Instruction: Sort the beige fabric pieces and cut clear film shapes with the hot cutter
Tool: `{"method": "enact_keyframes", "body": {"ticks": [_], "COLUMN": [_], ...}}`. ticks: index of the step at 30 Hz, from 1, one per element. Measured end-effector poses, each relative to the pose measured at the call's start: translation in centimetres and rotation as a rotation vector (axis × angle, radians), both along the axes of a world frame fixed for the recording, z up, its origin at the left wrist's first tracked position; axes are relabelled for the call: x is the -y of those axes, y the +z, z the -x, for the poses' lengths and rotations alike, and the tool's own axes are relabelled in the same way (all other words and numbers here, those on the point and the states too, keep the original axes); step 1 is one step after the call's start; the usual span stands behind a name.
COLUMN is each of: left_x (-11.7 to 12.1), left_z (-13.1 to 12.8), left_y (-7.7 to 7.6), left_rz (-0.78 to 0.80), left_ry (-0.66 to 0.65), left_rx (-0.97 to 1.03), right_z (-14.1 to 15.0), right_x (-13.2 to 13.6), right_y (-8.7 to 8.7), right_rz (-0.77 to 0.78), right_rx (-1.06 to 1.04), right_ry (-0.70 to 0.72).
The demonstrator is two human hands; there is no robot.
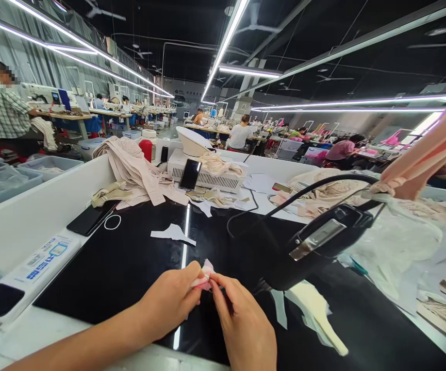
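Over the glossy black work surface (102,273), a small pink and white piece of fabric (207,269) is held up between my hands. Fingers of my left hand (178,291) are curled closed around its lower left part. From the other side, my right hand (242,314) pinches its edge between thumb and fingertips. Part of the fabric is hidden inside my fingers. A white curved cut piece (173,233) lies flat beyond my hands. To the right of my right hand, a pale yellow shaped piece (315,309) rests on translucent sheeting.
A black machine part (323,242) with a metal plate juts in from the right, pink cloth (427,144) tied to it. Beige fabric strips (133,170) are heaped at the back left, near a phone (190,174) propped on a white box. Another phone (89,219) lies left.
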State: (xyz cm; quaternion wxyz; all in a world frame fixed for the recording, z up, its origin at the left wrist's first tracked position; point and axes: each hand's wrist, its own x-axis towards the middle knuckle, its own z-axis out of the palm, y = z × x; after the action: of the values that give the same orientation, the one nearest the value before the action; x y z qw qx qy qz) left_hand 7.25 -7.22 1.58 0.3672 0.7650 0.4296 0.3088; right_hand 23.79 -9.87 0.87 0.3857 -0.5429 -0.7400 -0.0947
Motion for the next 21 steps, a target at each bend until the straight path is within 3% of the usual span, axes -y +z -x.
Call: {"method": "enact_keyframes", "body": {"ticks": [6, 13, 17, 21], "left_x": [-0.1, -0.1, -0.4, -1.4], "left_z": [-0.1, 0.3, 0.6, 0.4], "left_y": [-0.4, 0.2, 0.9, 0.4], "left_rz": [-0.045, 0.011, 0.180, 0.356], "left_ry": [-0.045, -0.058, -0.091, -0.029], "left_rx": [-0.021, -0.067, 0.158, 0.521], "right_z": [0.2, -1.4, -1.8, -2.0], "right_x": [0.2, -0.5, -0.3, 0.3], "right_y": [-0.2, 0.0, 0.5, 0.4], "right_rz": [0.073, 0.388, 0.558, 0.584], "right_rx": [-0.011, -0.247, -0.336, -0.336], "right_ry": [-0.064, -0.290, -0.343, -0.380]}}
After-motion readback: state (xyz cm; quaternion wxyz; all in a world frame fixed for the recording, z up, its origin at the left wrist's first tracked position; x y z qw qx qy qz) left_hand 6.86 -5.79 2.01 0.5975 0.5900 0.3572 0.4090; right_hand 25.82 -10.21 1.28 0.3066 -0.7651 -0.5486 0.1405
